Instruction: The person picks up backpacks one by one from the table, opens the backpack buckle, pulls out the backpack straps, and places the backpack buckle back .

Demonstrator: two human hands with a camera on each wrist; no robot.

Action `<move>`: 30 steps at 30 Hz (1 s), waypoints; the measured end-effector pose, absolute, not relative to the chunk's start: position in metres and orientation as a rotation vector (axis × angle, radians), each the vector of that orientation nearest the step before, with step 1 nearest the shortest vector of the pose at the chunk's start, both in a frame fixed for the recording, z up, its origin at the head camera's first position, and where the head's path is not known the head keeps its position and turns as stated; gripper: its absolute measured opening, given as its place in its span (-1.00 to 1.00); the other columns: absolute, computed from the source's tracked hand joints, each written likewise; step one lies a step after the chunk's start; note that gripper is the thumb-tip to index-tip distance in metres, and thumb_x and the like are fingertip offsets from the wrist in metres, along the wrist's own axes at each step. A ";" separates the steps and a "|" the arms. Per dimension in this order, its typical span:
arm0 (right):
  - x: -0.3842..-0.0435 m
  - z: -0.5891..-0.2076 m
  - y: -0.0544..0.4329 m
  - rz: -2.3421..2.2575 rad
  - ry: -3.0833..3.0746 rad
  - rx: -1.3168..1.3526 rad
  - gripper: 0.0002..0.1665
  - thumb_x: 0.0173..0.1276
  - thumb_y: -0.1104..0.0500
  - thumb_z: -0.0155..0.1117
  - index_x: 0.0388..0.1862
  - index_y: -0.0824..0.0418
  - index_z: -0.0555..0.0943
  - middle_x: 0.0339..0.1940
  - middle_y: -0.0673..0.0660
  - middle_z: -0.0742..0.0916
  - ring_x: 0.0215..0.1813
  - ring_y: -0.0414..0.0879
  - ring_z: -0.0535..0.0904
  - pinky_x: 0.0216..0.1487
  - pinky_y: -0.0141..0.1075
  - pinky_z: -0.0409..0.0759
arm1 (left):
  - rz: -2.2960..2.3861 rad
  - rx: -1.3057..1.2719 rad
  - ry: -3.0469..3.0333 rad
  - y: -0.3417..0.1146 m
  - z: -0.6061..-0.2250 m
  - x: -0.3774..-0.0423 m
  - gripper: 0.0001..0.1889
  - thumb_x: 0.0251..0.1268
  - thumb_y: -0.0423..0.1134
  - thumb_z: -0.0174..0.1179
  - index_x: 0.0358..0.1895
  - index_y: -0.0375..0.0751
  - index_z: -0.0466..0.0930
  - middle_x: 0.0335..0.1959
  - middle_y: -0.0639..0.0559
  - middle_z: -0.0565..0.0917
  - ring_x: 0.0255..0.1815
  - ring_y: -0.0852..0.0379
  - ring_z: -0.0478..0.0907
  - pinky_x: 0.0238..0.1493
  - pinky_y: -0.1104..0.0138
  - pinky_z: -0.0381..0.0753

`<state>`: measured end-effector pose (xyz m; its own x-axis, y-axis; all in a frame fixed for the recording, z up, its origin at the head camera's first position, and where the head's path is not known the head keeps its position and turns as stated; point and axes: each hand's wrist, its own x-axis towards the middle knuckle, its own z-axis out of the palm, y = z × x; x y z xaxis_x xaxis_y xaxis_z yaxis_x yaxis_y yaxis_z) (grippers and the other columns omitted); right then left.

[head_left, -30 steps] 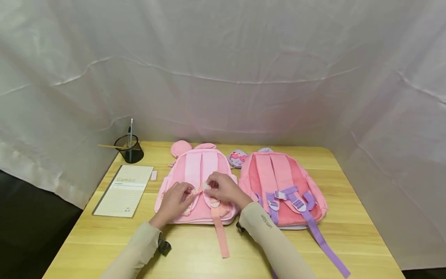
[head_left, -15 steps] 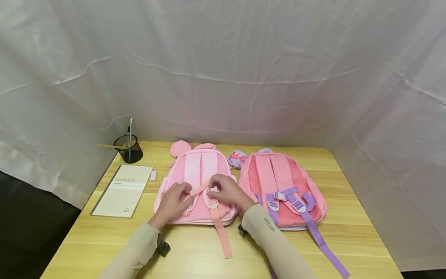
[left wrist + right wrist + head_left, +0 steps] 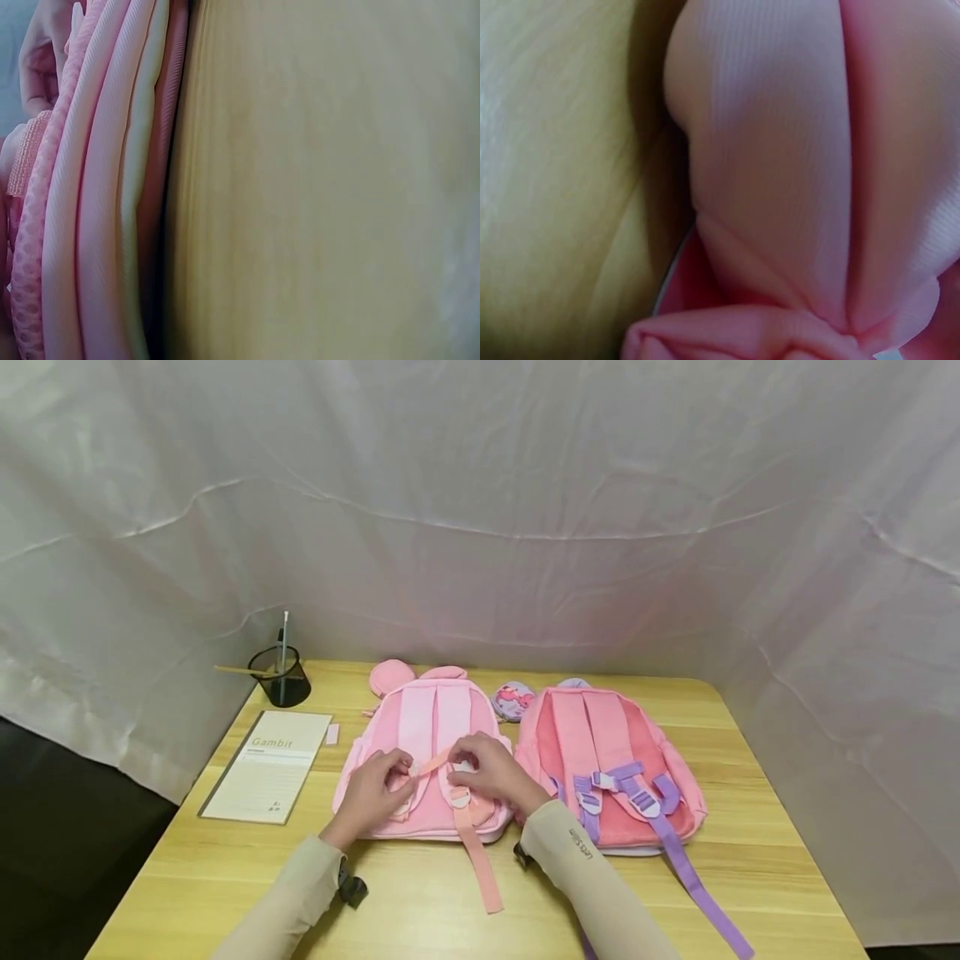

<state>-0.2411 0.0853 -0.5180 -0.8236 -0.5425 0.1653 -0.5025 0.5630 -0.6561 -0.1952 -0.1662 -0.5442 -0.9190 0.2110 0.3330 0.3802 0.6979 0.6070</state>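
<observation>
In the head view, a light pink backpack (image 3: 375, 735) lies back side up on the table, its shoulder straps uppermost. My left hand (image 3: 371, 793) pinches one end of a coral chest strap (image 3: 433, 765) over the lower part of the bag. My right hand (image 3: 491, 768) holds the other end, beside a small white piece (image 3: 462, 767), likely a buckle, partly hidden by the fingers. The strap stretches between both hands. A coral webbing tail (image 3: 480, 868) hangs from a strap adjuster (image 3: 460, 797) onto the table. The wrist views show mostly the pink bag's side and wood.
A coral-pink backpack (image 3: 678, 768) with purple webbing (image 3: 693, 877) lies right beside the first. On the left are a notebook (image 3: 270, 766), a small eraser-like block (image 3: 332, 734) and a black mesh pen cup (image 3: 291, 689). Grey curtains (image 3: 480, 527) hang behind the wooden table (image 3: 765, 827).
My right hand has moved slightly right and away from the left, and the coral strap now shows stretched between them. The left hand has hardly moved.
</observation>
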 end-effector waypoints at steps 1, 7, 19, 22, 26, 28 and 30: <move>-0.241 -0.518 0.085 -1.118 2.723 -0.915 -0.75 0.25 0.07 0.59 -0.15 0.04 0.71 -0.26 -0.04 0.70 -0.20 -0.18 0.49 -0.10 -0.30 0.51 | -1.038 -0.469 -2.668 -0.166 -0.544 -0.195 -0.74 0.17 -0.16 0.47 -0.11 -0.01 0.64 -0.31 0.18 0.63 -0.31 0.23 0.42 -0.25 0.33 0.44; -0.241 -0.516 0.083 -1.132 2.726 -0.933 -0.67 0.30 0.04 0.55 0.01 0.03 0.72 -0.14 -0.03 0.70 -0.10 -0.16 0.55 0.01 -0.26 0.55 | -1.066 -0.460 -2.635 -0.168 -0.545 -0.197 -0.74 0.14 -0.19 0.48 -0.13 -0.03 0.64 -0.32 0.18 0.65 -0.30 0.23 0.44 -0.24 0.32 0.45; -0.240 -0.509 0.057 -1.039 2.781 -1.099 -0.75 0.35 0.09 0.49 -0.02 0.06 0.76 -0.08 -0.04 0.76 0.05 -0.14 0.57 0.14 -0.26 0.57 | -1.091 -0.474 -2.615 -0.168 -0.546 -0.195 -0.74 0.12 -0.25 0.47 -0.13 -0.02 0.65 -0.32 0.17 0.68 -0.28 0.22 0.47 -0.22 0.29 0.46; -0.242 -0.511 0.052 -0.971 2.764 -1.109 -0.74 0.38 0.06 0.47 0.02 0.06 0.77 -0.05 -0.04 0.79 0.07 -0.17 0.61 0.19 -0.27 0.57 | -1.099 -0.470 -2.612 -0.168 -0.546 -0.194 -0.74 0.12 -0.26 0.46 -0.13 -0.02 0.65 -0.31 0.17 0.68 -0.27 0.21 0.48 -0.20 0.28 0.47; -0.244 -0.513 0.047 -0.909 2.771 -1.149 -0.74 0.42 0.04 0.44 0.04 0.05 0.80 -0.07 -0.05 0.82 0.03 -0.17 0.63 0.17 -0.27 0.58 | -1.096 -0.471 -2.605 -0.168 -0.543 -0.194 -0.74 0.11 -0.27 0.46 -0.13 -0.04 0.64 -0.31 0.15 0.69 -0.25 0.19 0.52 -0.18 0.26 0.50; -0.244 -0.514 0.046 -0.896 2.782 -1.173 -0.75 0.43 0.05 0.43 0.03 0.04 0.81 -0.10 -0.06 0.81 0.00 -0.17 0.63 0.14 -0.27 0.58 | -1.094 -0.467 -2.608 -0.168 -0.542 -0.194 -0.74 0.12 -0.27 0.46 -0.13 -0.04 0.64 -0.30 0.14 0.70 -0.24 0.18 0.52 -0.17 0.25 0.50; -0.245 -0.515 0.045 -0.919 2.776 -1.187 -0.78 0.42 0.08 0.44 0.00 0.05 0.82 -0.13 -0.05 0.80 -0.02 -0.18 0.63 0.13 -0.28 0.58 | -1.095 -0.460 -2.614 -0.168 -0.542 -0.194 -0.74 0.13 -0.27 0.46 -0.13 -0.04 0.64 -0.30 0.14 0.70 -0.24 0.18 0.52 -0.17 0.26 0.49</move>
<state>-0.2451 0.0454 -0.5149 -0.7171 -0.6575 0.2313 -0.6656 0.5476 -0.5071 -0.1940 -0.1678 -0.5418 -0.9134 0.1844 0.3629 0.3880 0.6639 0.6393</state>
